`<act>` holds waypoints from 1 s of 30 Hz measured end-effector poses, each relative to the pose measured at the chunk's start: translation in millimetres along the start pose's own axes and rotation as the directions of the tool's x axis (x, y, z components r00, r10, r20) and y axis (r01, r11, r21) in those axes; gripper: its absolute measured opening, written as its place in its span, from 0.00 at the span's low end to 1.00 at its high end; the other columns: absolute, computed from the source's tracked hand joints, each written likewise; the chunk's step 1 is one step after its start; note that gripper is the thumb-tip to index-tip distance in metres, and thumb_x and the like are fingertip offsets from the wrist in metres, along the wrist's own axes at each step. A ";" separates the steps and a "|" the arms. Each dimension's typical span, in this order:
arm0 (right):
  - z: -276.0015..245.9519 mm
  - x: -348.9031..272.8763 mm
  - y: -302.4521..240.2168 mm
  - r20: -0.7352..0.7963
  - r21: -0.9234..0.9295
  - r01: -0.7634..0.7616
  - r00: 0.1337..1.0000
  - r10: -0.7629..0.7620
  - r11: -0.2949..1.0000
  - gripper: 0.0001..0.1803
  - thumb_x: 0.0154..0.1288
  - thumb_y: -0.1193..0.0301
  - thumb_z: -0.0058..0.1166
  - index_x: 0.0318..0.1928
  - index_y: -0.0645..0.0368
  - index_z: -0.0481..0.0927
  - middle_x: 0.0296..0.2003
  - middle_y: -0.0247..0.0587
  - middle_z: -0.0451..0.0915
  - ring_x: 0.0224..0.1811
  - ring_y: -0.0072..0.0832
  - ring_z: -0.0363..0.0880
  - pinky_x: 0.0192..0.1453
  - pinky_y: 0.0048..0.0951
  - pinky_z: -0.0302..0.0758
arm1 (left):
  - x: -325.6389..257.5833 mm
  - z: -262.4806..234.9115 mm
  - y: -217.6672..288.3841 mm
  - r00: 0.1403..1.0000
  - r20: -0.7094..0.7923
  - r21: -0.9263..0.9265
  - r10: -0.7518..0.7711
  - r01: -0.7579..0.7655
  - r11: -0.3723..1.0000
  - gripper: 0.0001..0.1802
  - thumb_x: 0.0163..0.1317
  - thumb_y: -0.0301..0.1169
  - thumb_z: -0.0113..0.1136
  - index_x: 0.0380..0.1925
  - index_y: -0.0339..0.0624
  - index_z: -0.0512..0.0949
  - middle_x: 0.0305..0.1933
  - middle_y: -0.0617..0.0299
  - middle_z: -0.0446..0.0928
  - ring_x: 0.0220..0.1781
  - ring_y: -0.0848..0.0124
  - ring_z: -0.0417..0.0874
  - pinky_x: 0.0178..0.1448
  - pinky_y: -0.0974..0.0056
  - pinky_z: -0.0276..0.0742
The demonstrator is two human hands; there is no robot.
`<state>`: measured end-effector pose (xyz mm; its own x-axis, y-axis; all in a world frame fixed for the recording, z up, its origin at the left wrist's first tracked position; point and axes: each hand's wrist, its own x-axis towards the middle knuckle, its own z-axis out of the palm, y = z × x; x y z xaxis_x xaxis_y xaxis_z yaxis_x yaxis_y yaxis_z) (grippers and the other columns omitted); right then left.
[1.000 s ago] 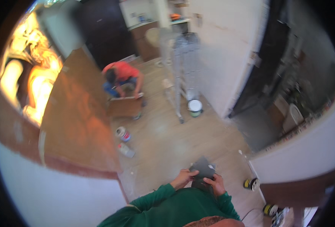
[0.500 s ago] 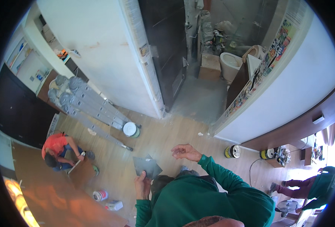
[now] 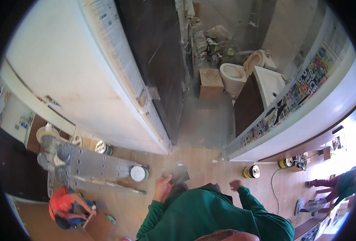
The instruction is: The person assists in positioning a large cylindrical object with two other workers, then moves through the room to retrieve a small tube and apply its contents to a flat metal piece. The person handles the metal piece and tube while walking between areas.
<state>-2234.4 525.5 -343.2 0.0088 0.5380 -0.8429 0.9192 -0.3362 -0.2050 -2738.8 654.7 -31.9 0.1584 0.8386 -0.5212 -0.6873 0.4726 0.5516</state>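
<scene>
Sheet (image 3: 181, 174), L hand (image 3: 162, 189), R-pointing (axis blurred)

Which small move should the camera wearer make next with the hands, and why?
Probably bring the right hand over to the free edge of the dark sheet, to steady it: only the left hand grips the sheet, near its left side, while the right hand is well apart from it and seems empty.

The bucket (image 3: 137, 174) stands left of the sheets (image 3: 181, 174).
</scene>
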 end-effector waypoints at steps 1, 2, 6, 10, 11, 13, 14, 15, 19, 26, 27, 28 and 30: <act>8.8 -9.1 -24.9 0.151 0.546 -0.193 0.980 0.131 0.815 0.19 0.59 0.64 0.54 0.52 0.51 0.75 0.47 0.38 0.80 0.46 0.37 0.81 0.43 0.42 0.76 | 12.7 1.2 17.7 1.000 0.003 0.055 0.027 -0.027 0.998 0.07 0.60 0.26 0.63 0.36 0.34 0.77 0.43 0.56 0.79 0.45 0.64 0.80 0.46 0.56 0.75; 6.1 -32.1 -45.4 0.283 0.866 -0.368 0.919 0.275 0.339 0.23 0.65 0.65 0.49 0.60 0.52 0.71 0.52 0.42 0.79 0.48 0.40 0.80 0.46 0.44 0.76 | 22.9 2.6 32.7 0.999 0.011 0.090 0.046 -0.047 0.995 0.08 0.60 0.26 0.63 0.37 0.33 0.77 0.43 0.56 0.79 0.45 0.64 0.80 0.46 0.56 0.75; 46.9 -67.1 -56.2 0.442 0.835 -0.514 0.840 0.313 0.199 0.22 0.71 0.60 0.41 0.58 0.56 0.75 0.56 0.48 0.76 0.53 0.47 0.78 0.47 0.49 0.76 | 94.6 12.1 67.1 0.992 0.102 0.200 -0.068 0.047 0.979 0.10 0.61 0.25 0.61 0.40 0.32 0.77 0.45 0.56 0.79 0.47 0.65 0.80 0.52 0.57 0.75; 56.4 -53.3 -96.6 0.445 0.873 -0.480 0.857 0.261 0.089 0.21 0.70 0.59 0.42 0.56 0.57 0.76 0.54 0.48 0.77 0.51 0.46 0.79 0.47 0.48 0.76 | 160.5 60.8 76.9 0.984 0.121 0.213 -0.131 0.103 0.972 0.09 0.62 0.23 0.59 0.43 0.35 0.78 0.46 0.56 0.80 0.49 0.64 0.80 0.55 0.54 0.75; 51.0 -45.5 -103.9 0.420 0.890 -0.451 0.871 0.256 0.073 0.21 0.70 0.59 0.42 0.55 0.57 0.76 0.54 0.48 0.77 0.50 0.46 0.79 0.46 0.47 0.76 | 178.6 77.4 74.8 0.981 0.131 0.223 -0.146 0.114 0.968 0.10 0.62 0.23 0.59 0.44 0.36 0.78 0.47 0.56 0.80 0.50 0.64 0.80 0.57 0.54 0.74; 24.1 -25.0 -114.0 0.365 0.915 -0.395 0.898 0.246 0.086 0.21 0.69 0.58 0.43 0.55 0.57 0.76 0.52 0.49 0.78 0.49 0.46 0.79 0.46 0.46 0.76 | 212.8 99.7 70.8 0.974 0.148 0.231 -0.174 0.137 0.963 0.12 0.62 0.23 0.59 0.46 0.37 0.77 0.48 0.57 0.79 0.51 0.64 0.79 0.58 0.53 0.73; 5.3 -13.0 -114.6 0.331 0.927 -0.363 0.912 0.243 0.100 0.21 0.69 0.58 0.43 0.54 0.57 0.76 0.52 0.49 0.78 0.48 0.46 0.80 0.46 0.46 0.76 | 231.9 108.8 68.1 0.967 0.161 0.238 -0.195 0.154 0.959 0.13 0.62 0.23 0.58 0.48 0.38 0.77 0.49 0.58 0.79 0.52 0.63 0.79 0.59 0.52 0.73; -17.9 0.7 -115.9 0.288 0.939 -0.321 0.928 0.235 0.119 0.21 0.69 0.58 0.43 0.54 0.57 0.77 0.51 0.49 0.78 0.48 0.45 0.80 0.46 0.45 0.76 | 252.6 121.2 66.7 0.961 0.180 0.248 -0.212 0.164 0.955 0.14 0.62 0.23 0.58 0.49 0.38 0.76 0.50 0.58 0.79 0.53 0.63 0.78 0.60 0.52 0.73; -136.0 61.2 -117.1 0.063 0.974 -0.107 0.974 0.217 0.199 0.21 0.68 0.58 0.44 0.52 0.58 0.77 0.49 0.50 0.79 0.45 0.45 0.80 0.45 0.44 0.77 | 309.2 195.3 65.1 0.967 0.114 0.212 -0.229 0.201 0.956 0.11 0.61 0.22 0.59 0.44 0.37 0.76 0.46 0.58 0.79 0.50 0.64 0.80 0.55 0.54 0.76; -297.2 123.2 -132.8 -0.121 0.973 0.078 0.974 0.192 0.215 0.21 0.67 0.57 0.45 0.48 0.59 0.79 0.45 0.51 0.81 0.41 0.43 0.81 0.43 0.41 0.77 | 428.9 305.9 80.7 0.963 0.181 0.275 -0.199 0.145 0.951 0.06 0.63 0.25 0.58 0.40 0.38 0.78 0.46 0.56 0.79 0.50 0.64 0.80 0.55 0.54 0.74; -307.2 129.1 -130.6 -0.109 0.970 0.065 0.978 0.179 0.236 0.21 0.67 0.56 0.46 0.48 0.59 0.79 0.44 0.51 0.81 0.40 0.43 0.82 0.43 0.40 0.77 | 454.7 305.6 81.6 0.962 0.187 0.262 -0.199 0.147 0.954 0.06 0.63 0.25 0.58 0.39 0.38 0.78 0.45 0.56 0.79 0.49 0.63 0.80 0.55 0.53 0.74; -314.7 132.2 -128.2 -0.091 0.965 0.046 0.982 0.166 0.257 0.21 0.66 0.56 0.46 0.47 0.59 0.79 0.44 0.51 0.81 0.40 0.43 0.82 0.43 0.40 0.78 | 483.3 301.1 83.1 0.960 0.194 0.251 -0.201 0.149 0.956 0.05 0.63 0.25 0.58 0.38 0.37 0.78 0.45 0.56 0.80 0.49 0.63 0.81 0.55 0.53 0.74; -315.2 140.0 -115.7 -0.071 0.949 0.017 0.985 0.160 0.315 0.21 0.66 0.56 0.46 0.46 0.60 0.80 0.43 0.51 0.82 0.38 0.42 0.82 0.42 0.39 0.78 | 531.8 325.7 87.7 0.951 0.217 0.239 -0.222 0.169 0.956 0.04 0.62 0.25 0.59 0.36 0.36 0.78 0.44 0.55 0.79 0.48 0.63 0.81 0.54 0.54 0.75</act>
<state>-2215.4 883.4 -280.7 0.1839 0.5303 -0.8276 -0.0843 -0.8303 -0.5508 -2484.0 1230.3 -48.7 0.4568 0.7508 -0.4771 -0.4610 0.6585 0.5949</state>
